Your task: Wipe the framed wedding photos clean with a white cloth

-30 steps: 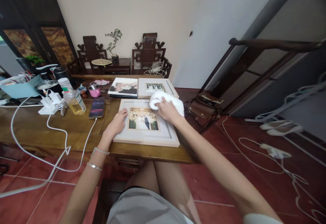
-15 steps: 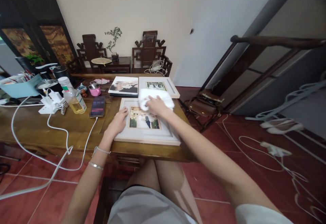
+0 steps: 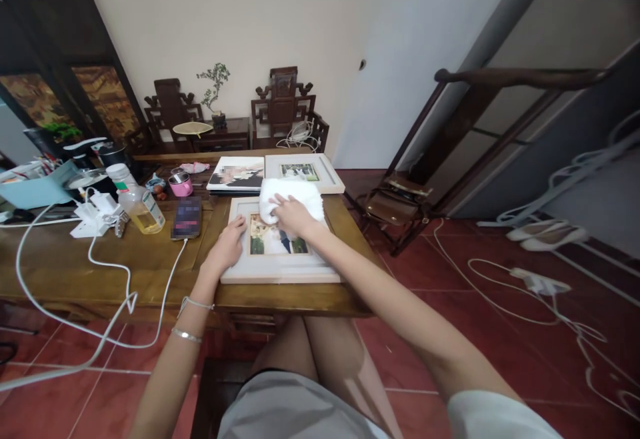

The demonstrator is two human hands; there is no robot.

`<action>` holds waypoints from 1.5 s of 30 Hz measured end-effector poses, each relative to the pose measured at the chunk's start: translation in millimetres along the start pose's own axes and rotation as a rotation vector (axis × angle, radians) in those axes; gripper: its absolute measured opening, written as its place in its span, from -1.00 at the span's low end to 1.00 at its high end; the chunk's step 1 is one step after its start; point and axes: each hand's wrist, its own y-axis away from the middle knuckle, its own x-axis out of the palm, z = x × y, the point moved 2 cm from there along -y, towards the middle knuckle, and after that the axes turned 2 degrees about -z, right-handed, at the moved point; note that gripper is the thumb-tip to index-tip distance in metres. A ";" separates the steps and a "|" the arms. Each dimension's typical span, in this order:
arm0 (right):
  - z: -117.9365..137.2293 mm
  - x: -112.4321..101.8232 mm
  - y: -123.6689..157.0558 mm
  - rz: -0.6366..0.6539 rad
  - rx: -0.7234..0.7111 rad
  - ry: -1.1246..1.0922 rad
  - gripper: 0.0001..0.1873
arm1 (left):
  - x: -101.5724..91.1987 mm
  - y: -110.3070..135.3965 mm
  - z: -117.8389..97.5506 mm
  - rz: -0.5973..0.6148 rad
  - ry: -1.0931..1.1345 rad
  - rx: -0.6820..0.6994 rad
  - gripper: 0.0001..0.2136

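Note:
A white picture frame point(image 3: 234, 267) with a wedding photo point(image 3: 257, 239) lies flat near the table's front edge. My left hand point(image 3: 227, 249) grips its left side, fingers resting on the border. My right hand point(image 3: 293, 216) is closed on a folded white cloth point(image 3: 313, 194), pressed over the frame's upper part. Cloth and hand hide the top of the photo and some of the border. Just behind are a second white picture frame point(image 3: 330, 174) and a photo album or panel point(image 3: 225, 171) with a partly blurred picture.
Left on the wooden table point(image 3: 190, 282) are a phone point(image 3: 187, 218) on a charging cable, a bottle of yellow liquid point(image 3: 143, 209), a pink cup point(image 3: 181, 186), white plugs point(image 3: 97, 216) and a blue box point(image 3: 40, 186). A brown bag point(image 3: 393, 206) rests on a chair at right.
My right hand and the cloth have slid a little left across the frame. My left hand keeps its place on the frame's left side. The whole view has shifted slightly.

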 end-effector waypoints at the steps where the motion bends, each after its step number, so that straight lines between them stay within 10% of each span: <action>1: -5.9 -0.5 4.3 0.001 0.015 -0.002 -0.59 | -0.3 -0.1 0.4 -0.001 0.000 0.004 -0.45; 10: -76.9 -15.8 56.0 0.019 0.358 0.104 -0.57 | 0.5 0.0 -4.0 -0.030 0.004 -0.006 -0.44; 16: -36.0 -14.5 85.2 0.014 0.106 0.077 -0.58 | -0.6 -0.4 -4.1 -0.027 -0.004 -0.012 -0.47; 24: 9.0 -73.7 150.1 0.225 -0.046 -0.225 -0.51 | 0.8 -0.1 -3.6 -0.017 -0.031 -0.020 -0.47; 30: -31.7 -57.8 81.8 -0.121 0.167 -0.015 -0.50 | 0.7 0.1 -0.5 -0.027 0.026 -0.004 -0.43; 36: -31.6 -6.8 35.5 -0.013 0.054 0.024 -0.51 | -0.1 0.0 -2.1 -0.032 0.014 0.003 -0.47; 45: 29.7 -48.7 131.0 0.256 -0.070 -0.099 -0.50 | 1.5 2.1 -5.2 -0.032 0.037 -0.036 -0.45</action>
